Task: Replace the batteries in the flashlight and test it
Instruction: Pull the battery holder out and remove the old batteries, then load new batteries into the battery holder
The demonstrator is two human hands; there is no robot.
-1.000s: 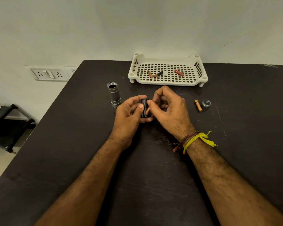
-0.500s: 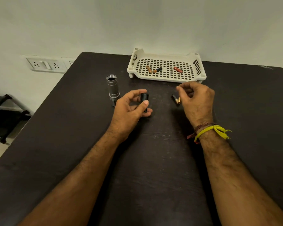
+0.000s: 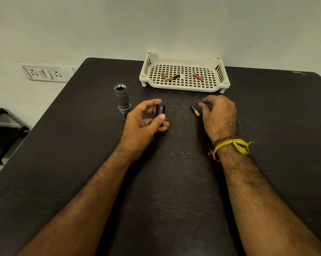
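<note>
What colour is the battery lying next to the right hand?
Black with a copper-coloured end, seen in the head view: the battery lies on the table beside the right hand.

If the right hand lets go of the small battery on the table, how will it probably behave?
The battery is a smooth cylinder lying on its side, so it may roll on the flat table. It looks rigid and small, probably easy to nudge. The right hand is close beside it; actual contact is unclear.

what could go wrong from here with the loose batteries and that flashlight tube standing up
The loose battery by the right hand could roll across the table. It also resembles the batteries in the tray, so mix-ups seem possible. The flashlight body stands upright near the left hand and might be knocked over.
</note>
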